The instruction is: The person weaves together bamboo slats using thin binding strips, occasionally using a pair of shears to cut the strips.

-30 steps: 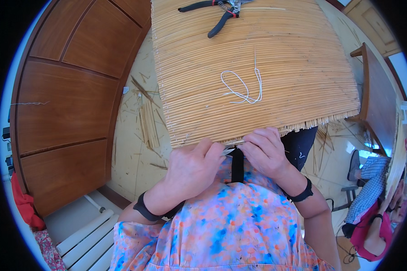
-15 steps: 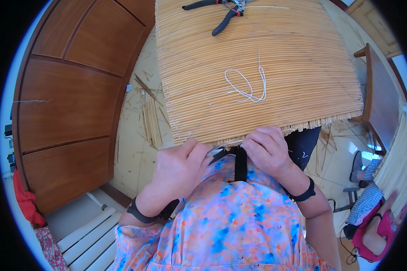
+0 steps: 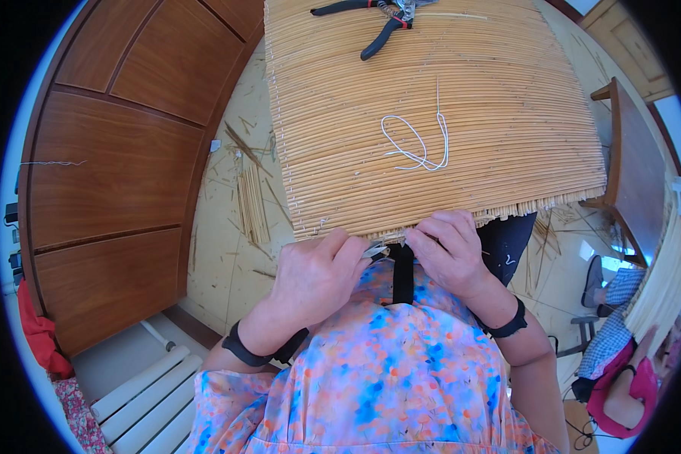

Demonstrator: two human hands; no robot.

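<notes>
A mat of thin straw-coloured stalks (image 3: 340, 144) stretches away from my lap, its near edge at my hands. My left hand (image 3: 310, 276) is closed round a small metal-jawed tool (image 3: 375, 250), which looks like pliers; most of it is hidden by my fingers. The jaws point right, beside the mat's near edge. My right hand (image 3: 448, 253) pinches that edge, thumb below and fingers curled over it. Beyond my hands, a needle (image 3: 438, 97) with a loop of white thread (image 3: 445, 144) lies on the mat. Farther off rest black-handled pliers (image 3: 386, 39).
A brown wooden cabinet (image 3: 113, 166) stands at the left, above a white slatted rack (image 3: 147, 397). Loose stalks (image 3: 252, 206) are scattered on the tiled floor. At the right are a wooden bench (image 3: 634, 166) and another person (image 3: 620, 386) seated beside pale stalks.
My left hand has shifted right toward my right hand, bringing the tool's jaws further into sight. My right hand keeps its pinch on the edge.
</notes>
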